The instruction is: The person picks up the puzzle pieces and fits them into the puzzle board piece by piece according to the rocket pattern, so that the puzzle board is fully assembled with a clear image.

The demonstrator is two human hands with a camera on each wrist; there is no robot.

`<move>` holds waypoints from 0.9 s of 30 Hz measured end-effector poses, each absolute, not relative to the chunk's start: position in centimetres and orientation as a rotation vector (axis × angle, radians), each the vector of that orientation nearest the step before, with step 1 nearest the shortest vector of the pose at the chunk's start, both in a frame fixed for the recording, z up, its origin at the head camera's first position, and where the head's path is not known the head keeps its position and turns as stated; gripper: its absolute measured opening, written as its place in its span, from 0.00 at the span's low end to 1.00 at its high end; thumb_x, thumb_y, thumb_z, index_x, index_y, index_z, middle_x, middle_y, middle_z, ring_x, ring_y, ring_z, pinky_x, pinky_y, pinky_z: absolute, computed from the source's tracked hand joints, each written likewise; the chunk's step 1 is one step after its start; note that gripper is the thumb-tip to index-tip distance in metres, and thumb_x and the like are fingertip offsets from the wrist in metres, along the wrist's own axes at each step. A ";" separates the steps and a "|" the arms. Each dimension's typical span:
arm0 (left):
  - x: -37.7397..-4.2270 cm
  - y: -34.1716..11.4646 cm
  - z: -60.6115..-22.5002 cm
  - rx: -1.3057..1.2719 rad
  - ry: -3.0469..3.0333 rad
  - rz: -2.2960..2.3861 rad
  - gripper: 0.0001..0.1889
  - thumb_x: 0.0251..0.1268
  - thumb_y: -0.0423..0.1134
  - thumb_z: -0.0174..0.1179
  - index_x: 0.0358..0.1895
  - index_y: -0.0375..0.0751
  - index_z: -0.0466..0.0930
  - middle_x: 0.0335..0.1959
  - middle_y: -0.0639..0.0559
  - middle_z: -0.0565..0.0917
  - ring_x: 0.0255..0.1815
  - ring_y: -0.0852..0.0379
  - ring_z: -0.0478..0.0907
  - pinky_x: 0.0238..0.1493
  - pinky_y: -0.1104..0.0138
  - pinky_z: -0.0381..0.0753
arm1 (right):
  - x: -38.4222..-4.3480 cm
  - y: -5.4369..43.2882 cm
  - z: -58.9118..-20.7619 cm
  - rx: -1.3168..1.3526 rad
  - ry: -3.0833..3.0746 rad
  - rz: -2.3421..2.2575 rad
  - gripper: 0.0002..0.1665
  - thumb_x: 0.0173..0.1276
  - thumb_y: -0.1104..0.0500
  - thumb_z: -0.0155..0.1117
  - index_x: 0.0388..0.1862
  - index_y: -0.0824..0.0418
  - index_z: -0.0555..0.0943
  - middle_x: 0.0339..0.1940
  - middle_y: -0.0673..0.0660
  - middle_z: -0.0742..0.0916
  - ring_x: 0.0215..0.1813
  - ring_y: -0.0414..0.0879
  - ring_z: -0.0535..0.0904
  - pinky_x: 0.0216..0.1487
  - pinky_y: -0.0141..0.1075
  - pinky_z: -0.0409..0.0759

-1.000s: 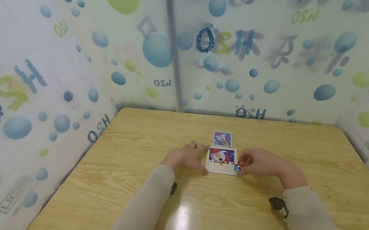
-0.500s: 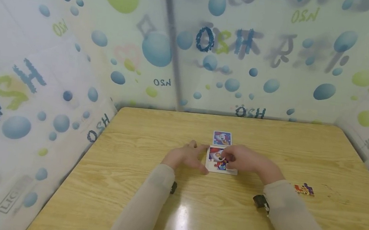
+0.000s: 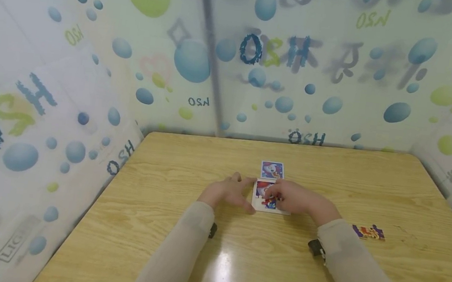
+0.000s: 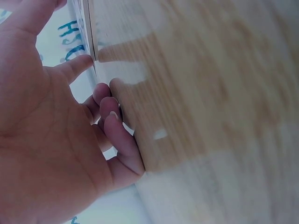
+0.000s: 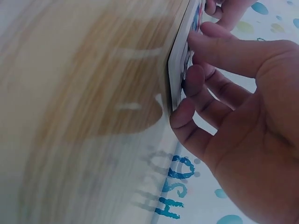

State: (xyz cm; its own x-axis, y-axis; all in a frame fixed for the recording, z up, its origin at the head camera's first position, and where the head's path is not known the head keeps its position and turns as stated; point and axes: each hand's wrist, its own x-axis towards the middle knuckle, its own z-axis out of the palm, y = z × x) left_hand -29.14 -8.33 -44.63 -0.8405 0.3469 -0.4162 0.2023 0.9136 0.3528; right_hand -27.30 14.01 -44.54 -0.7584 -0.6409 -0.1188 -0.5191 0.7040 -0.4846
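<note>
A small puzzle board (image 3: 258, 207) with a white frame lies flat mid-table, its upper part filled with a cartoon picture. My left hand (image 3: 225, 193) has thumb and index finger spread against the board's left side; in the left wrist view the other fingers of the left hand (image 4: 56, 121) bend loosely at the tabletop. Over the board, my right hand (image 3: 301, 201) pinches a blue-and-red puzzle piece (image 3: 269, 203) low in the frame. Its fingertips cover part of the picture. The right wrist view has the right hand's (image 5: 252, 102) other fingers at the board's edge.
Directly beyond the board lies a square picture card (image 3: 272, 169). Joined or adjoining orange-and-purple puzzle pieces (image 3: 370, 232) lie to the right, near the right sleeve. The wooden table (image 3: 190, 155) meets a printed curtain at its far edge.
The right hand has carried the puzzle piece leftward from the board's right edge onto its lower part, then slightly further left. Loose pieces behind the right arm have come into view. The left hand stays put.
</note>
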 end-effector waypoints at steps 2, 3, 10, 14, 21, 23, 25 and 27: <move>-29.1 -8.3 -44.7 0.405 2.594 0.400 0.52 0.31 0.71 0.65 0.66 0.83 0.45 0.72 0.49 0.50 0.72 0.42 0.49 0.57 0.35 0.60 | -27.3 14.0 -44.4 -0.932 2.630 -0.611 0.21 0.58 0.68 0.57 0.47 0.49 0.80 0.43 0.52 0.78 0.43 0.45 0.74 0.48 0.39 0.75; -29.1 -8.4 -44.7 0.408 2.595 0.397 0.52 0.31 0.71 0.65 0.66 0.83 0.45 0.72 0.49 0.50 0.72 0.42 0.49 0.57 0.36 0.60 | -27.3 14.0 -44.4 -0.944 2.629 -0.599 0.20 0.59 0.68 0.58 0.47 0.48 0.80 0.43 0.52 0.79 0.43 0.45 0.74 0.48 0.40 0.75; -29.1 -8.4 -44.6 0.412 2.602 0.378 0.52 0.31 0.72 0.64 0.66 0.83 0.45 0.72 0.49 0.50 0.72 0.42 0.50 0.56 0.35 0.61 | -27.7 13.6 -43.9 -0.929 2.585 -0.484 0.21 0.60 0.68 0.57 0.46 0.43 0.79 0.43 0.49 0.78 0.43 0.45 0.72 0.46 0.37 0.73; -29.2 -8.4 -44.6 0.412 2.600 0.376 0.52 0.31 0.72 0.64 0.66 0.83 0.45 0.72 0.49 0.50 0.72 0.42 0.49 0.56 0.35 0.61 | -28.2 13.2 -43.6 -0.855 2.543 -0.385 0.21 0.61 0.66 0.57 0.45 0.40 0.76 0.43 0.48 0.77 0.43 0.44 0.70 0.44 0.35 0.71; -29.1 -8.4 -44.7 0.432 2.599 0.358 0.52 0.31 0.72 0.64 0.66 0.81 0.44 0.70 0.49 0.53 0.71 0.43 0.52 0.55 0.37 0.63 | -28.7 13.1 -43.3 -0.845 2.497 -0.306 0.22 0.60 0.64 0.60 0.44 0.38 0.73 0.42 0.48 0.76 0.42 0.45 0.70 0.41 0.35 0.70; -29.1 -8.3 -44.7 0.431 2.603 0.350 0.52 0.32 0.73 0.63 0.66 0.81 0.44 0.70 0.49 0.53 0.71 0.43 0.52 0.55 0.37 0.63 | -28.8 13.2 -43.4 -0.859 2.488 -0.311 0.22 0.59 0.65 0.60 0.44 0.39 0.72 0.42 0.48 0.76 0.42 0.45 0.70 0.42 0.36 0.70; -29.1 -8.3 -44.6 0.427 2.606 0.346 0.52 0.32 0.73 0.63 0.66 0.81 0.44 0.71 0.49 0.53 0.71 0.43 0.52 0.56 0.37 0.63 | -28.9 13.3 -43.3 -0.872 2.476 -0.324 0.22 0.58 0.65 0.61 0.44 0.39 0.72 0.42 0.48 0.75 0.43 0.45 0.69 0.43 0.36 0.70; -29.1 -8.2 -44.5 0.425 2.605 0.345 0.52 0.32 0.72 0.63 0.67 0.81 0.44 0.71 0.49 0.52 0.71 0.43 0.52 0.56 0.37 0.63 | -28.9 13.4 -43.4 -0.868 2.465 -0.339 0.23 0.58 0.66 0.62 0.44 0.39 0.71 0.43 0.47 0.75 0.44 0.44 0.69 0.45 0.36 0.71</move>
State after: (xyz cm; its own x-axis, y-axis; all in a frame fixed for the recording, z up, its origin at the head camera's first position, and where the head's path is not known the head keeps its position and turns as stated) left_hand -29.06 -8.24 -44.49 -0.8391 0.3546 -0.4125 0.2351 0.9202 0.3130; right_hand -28.94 13.43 -43.37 -0.6709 -0.6402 -0.3742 -0.5154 0.7654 -0.3855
